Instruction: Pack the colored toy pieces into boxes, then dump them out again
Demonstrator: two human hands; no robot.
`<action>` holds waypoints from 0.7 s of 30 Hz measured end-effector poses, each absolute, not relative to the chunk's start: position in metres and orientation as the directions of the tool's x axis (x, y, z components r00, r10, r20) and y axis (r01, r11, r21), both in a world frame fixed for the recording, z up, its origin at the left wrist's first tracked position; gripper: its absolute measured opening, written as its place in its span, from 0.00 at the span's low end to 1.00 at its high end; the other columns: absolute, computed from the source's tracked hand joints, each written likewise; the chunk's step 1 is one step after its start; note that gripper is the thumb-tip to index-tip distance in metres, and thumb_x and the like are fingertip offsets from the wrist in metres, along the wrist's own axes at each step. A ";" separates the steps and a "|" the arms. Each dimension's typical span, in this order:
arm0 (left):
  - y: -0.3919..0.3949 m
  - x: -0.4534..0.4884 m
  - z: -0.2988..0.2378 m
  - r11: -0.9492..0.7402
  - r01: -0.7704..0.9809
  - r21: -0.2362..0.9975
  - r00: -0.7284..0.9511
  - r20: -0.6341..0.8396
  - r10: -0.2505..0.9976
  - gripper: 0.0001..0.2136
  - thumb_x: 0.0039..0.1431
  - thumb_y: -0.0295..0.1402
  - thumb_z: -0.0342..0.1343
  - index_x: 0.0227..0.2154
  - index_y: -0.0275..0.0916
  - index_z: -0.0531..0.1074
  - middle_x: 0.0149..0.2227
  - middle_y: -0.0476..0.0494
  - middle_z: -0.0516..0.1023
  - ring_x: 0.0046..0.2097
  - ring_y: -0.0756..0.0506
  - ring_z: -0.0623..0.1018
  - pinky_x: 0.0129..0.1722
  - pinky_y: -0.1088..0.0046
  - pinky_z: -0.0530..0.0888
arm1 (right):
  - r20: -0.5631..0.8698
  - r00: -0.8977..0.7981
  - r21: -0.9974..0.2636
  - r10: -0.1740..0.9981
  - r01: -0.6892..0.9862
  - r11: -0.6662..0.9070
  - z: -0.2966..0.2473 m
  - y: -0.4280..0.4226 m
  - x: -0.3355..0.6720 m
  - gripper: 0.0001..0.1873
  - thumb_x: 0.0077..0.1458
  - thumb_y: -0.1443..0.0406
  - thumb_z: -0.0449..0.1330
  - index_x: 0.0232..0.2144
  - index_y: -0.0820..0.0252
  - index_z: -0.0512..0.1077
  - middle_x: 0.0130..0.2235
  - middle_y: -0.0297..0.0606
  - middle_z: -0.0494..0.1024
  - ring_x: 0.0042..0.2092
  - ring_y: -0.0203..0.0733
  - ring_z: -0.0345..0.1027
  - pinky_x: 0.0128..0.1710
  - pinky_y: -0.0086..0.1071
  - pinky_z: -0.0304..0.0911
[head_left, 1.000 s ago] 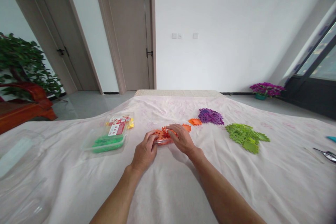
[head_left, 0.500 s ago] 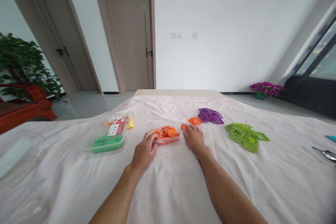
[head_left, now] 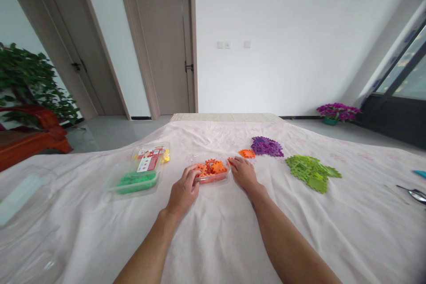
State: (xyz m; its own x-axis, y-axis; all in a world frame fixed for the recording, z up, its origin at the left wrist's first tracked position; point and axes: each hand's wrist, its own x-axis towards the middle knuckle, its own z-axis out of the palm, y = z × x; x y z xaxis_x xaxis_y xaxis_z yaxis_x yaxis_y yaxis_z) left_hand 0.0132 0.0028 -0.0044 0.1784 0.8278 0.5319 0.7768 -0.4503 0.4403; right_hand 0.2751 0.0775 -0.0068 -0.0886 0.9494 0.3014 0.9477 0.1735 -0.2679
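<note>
A clear plastic container (head_left: 221,178) filled with orange interlocking foam-like pieces (head_left: 213,167) sits on the cloth in front of me. My left hand (head_left: 183,187) grips its left side, fingers closed over the rim. Beside its right end, my right hand (head_left: 244,172) pinches an orange interlocking piece (head_left: 230,160), mostly hidden by the fingers. Another orange piece (head_left: 247,154) lies on the cloth just beyond that hand. Farther back is a pile of purple pieces (head_left: 266,146). Light-green pieces (head_left: 309,172) are heaped to the right.
Left of my hands stands a clear container of green pieces (head_left: 137,182), with a labelled lid (head_left: 148,159) and yellow pieces (head_left: 165,157) behind. Clear plastic packaging (head_left: 20,199) lies far left. A spoon (head_left: 417,196) rests at the right edge on the pale tablecloth (head_left: 213,239).
My right hand has shifted slightly left toward the container with its orange piece, which is now less visible. My left hand stays on the container.
</note>
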 end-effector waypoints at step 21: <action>0.003 0.014 -0.004 -0.443 0.770 0.459 0.174 0.517 0.838 0.17 0.58 0.22 0.51 0.49 0.45 0.67 0.59 0.44 0.68 0.52 0.45 0.77 0.46 0.69 0.78 | 0.545 0.299 -0.783 0.783 0.516 0.347 -0.009 0.092 0.276 0.18 0.54 0.60 0.55 0.44 0.61 0.76 0.43 0.44 0.81 0.41 0.44 0.74 0.47 0.40 0.68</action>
State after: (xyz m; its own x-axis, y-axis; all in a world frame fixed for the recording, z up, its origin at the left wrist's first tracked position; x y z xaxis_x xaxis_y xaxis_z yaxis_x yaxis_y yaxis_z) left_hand 0.0140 0.0026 -0.0044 0.1739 0.8381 0.5170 0.7702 -0.4429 0.4589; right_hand 0.2762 0.0922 -0.0091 0.2994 0.7833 0.5448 0.5163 0.3471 -0.7829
